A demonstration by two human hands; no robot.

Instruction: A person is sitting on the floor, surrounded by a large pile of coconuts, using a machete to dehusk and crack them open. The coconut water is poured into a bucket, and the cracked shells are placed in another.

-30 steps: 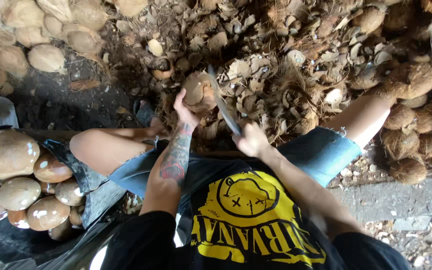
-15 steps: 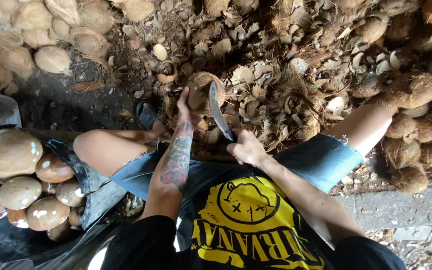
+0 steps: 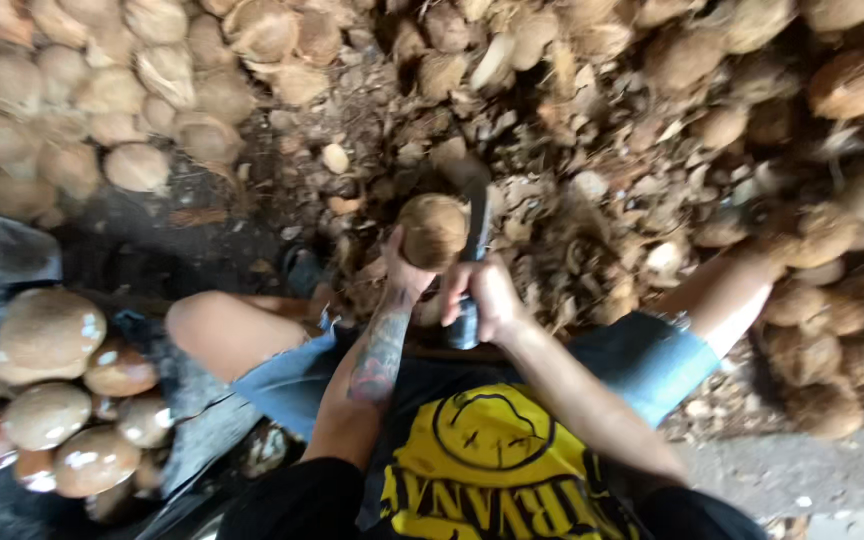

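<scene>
Coconut [image 3: 434, 230], round, hard and probably fairly heavy, sits raised above the lap, cupped from below by the left hand [image 3: 399, 268]. Right hand [image 3: 487, 295] is closed around a knife [image 3: 474, 240] touching its side; cupping underneath seems safest.

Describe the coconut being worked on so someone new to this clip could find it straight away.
Start at the seated person's bare knees, then look just above them to the middle of the frame. There the left hand holds up one round brown coconut, with the blade in the right hand against its side. Unlike the heaped coconuts around, it is lifted off the ground.
</scene>
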